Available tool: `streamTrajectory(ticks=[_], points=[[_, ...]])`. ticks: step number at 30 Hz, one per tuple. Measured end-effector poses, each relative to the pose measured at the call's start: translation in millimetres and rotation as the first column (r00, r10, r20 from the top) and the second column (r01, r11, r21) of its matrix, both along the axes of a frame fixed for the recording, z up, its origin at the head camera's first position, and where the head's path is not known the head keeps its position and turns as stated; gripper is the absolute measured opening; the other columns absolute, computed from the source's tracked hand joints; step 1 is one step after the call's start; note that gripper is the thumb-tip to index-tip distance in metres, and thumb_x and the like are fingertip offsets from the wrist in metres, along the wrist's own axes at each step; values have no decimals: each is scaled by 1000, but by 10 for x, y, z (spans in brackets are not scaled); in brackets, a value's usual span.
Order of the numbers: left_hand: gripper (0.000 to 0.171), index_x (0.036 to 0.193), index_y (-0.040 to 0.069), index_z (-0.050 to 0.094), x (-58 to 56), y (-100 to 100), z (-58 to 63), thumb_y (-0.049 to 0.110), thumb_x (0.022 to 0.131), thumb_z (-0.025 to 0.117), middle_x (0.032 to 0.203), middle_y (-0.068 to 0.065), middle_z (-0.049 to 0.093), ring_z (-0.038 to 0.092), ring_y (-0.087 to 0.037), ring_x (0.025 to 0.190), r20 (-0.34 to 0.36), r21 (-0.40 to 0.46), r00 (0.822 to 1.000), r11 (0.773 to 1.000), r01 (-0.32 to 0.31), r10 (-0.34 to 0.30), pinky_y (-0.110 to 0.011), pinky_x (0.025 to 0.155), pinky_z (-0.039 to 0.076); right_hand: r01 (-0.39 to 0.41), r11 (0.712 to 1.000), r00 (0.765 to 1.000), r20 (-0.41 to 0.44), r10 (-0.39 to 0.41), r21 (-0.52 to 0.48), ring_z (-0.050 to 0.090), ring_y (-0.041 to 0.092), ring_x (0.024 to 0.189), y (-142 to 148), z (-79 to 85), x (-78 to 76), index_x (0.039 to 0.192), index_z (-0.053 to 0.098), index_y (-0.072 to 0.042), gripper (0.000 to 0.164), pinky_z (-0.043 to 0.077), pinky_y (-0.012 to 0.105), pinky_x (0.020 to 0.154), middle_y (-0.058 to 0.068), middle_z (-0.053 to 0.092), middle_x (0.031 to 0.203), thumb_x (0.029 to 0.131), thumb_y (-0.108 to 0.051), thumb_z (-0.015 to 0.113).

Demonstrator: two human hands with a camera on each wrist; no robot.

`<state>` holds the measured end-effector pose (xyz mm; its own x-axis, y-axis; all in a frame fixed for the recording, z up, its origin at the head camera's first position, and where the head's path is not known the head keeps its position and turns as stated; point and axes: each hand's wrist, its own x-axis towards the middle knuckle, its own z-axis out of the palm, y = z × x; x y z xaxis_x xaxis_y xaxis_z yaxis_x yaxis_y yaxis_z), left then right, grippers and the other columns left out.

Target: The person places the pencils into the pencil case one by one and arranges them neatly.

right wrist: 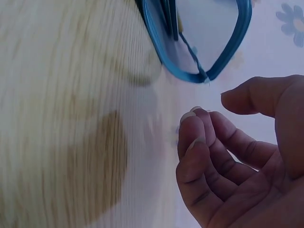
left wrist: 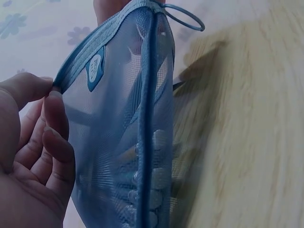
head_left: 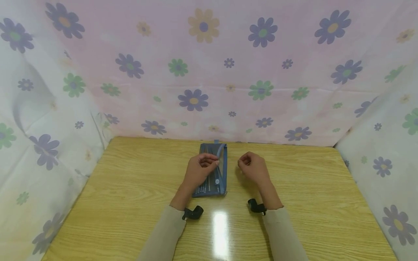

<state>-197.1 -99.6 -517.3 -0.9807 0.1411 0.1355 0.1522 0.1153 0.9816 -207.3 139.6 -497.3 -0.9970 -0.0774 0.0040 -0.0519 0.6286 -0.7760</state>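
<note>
A blue mesh zip pouch (head_left: 224, 170) lies on the table in the head view, its zipped side gaping. Several slim items (head_left: 205, 185) lie inside; their clear rounded ends (left wrist: 156, 178) show through the mesh in the left wrist view, but I cannot tell their kind. My left hand (head_left: 200, 169) pinches the pouch's zipper edge between thumb and fingers. To the right of the pouch, my right hand (head_left: 256, 168) is apart from it with fingers loosely bent. The right wrist view shows the right thumb (right wrist: 247, 97) separated from the fingers, holding nothing, near the pouch's open blue rim (right wrist: 190, 76).
A wood-grain table (head_left: 310, 203) carries the pouch. Flower-print cloth (head_left: 225, 76) stands behind the table and along both sides. Black wrist-worn devices (head_left: 194, 212) sit at both sleeve cuffs.
</note>
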Motion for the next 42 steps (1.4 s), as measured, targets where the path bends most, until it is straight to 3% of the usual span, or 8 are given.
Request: streamTrajectory(ticks=[10,21,32,42], points=[[15,111,11,79,48,137,-64,19,98,80,98,-3,76,71,-17,84,-34,-87,999,996,-36,33,-28,71,58,33,989,998,-61,-25,142,64,24,76,153,-55,-36,102,71,-3,12,53,39,68,10,71,87,99,-15,70],[12,107,10,81,109,321,-49,15,96,81,92,-2,77,71,-11,76,-83,-196,995,978,-78,63,-27,68,59,-3,987,997,-73,15,160,67,23,78,192,-87,-42,105,71,-2,15,56,42,69,9,71,88,100,-16,69],[16,110,5,81,151,413,-92,14,97,79,91,-1,78,70,-8,73,-94,-271,995,961,-62,37,-25,66,58,-1,988,999,-43,8,155,67,25,82,200,-90,-40,103,71,-2,15,57,43,72,11,72,92,101,-16,69],[16,113,10,81,165,434,-115,12,98,77,96,1,80,63,-3,68,-203,-424,978,904,-50,-42,-23,63,53,10,986,999,-32,-5,167,67,26,84,210,-121,-54,102,71,-2,14,57,45,77,11,72,92,99,-16,70]])
